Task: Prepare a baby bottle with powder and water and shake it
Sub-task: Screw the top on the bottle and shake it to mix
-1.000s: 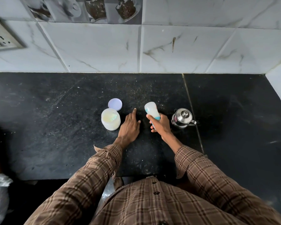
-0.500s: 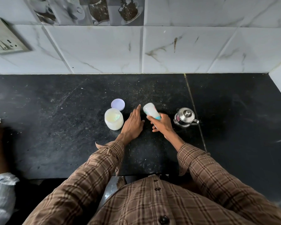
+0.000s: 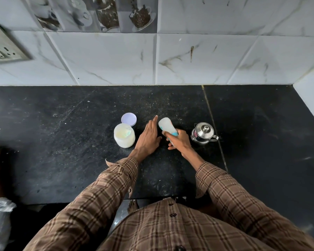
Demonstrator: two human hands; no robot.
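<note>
- A white translucent plastic baby bottle with a teal collar [image 3: 167,127] is held in the right hand [image 3: 179,141]; its fingers are curled round the collar end, and the pale body is tilted away from the person, towards the wall.
- The bottle's far end is seen just beside the left hand's raised fingertip; whether they touch cannot be told.
- The left hand [image 3: 149,138] is laid flat on the black speckled stone counter [image 3: 62,142], palm down, fingers straight and held together, nothing gripped.
- An open white round plastic jar of pale powder [image 3: 124,135] is stood on the counter just to the left of the left hand; a small pale green patch is visible inside it, too small to identify.
- A round lilac plastic lid [image 3: 128,119] is lain flat behind the jar, at or against its far rim.
- A small shiny steel lidded pot with a side handle [image 3: 203,133] is stood upright just right of the right hand, near a seam in the counter.
- Both forearms are covered by brown checked shirt sleeves [image 3: 225,187].
- White marbled wall tiles [image 3: 107,58] are noted behind the counter, with a grey switch plate [image 3: 2,46] at upper left.
</note>
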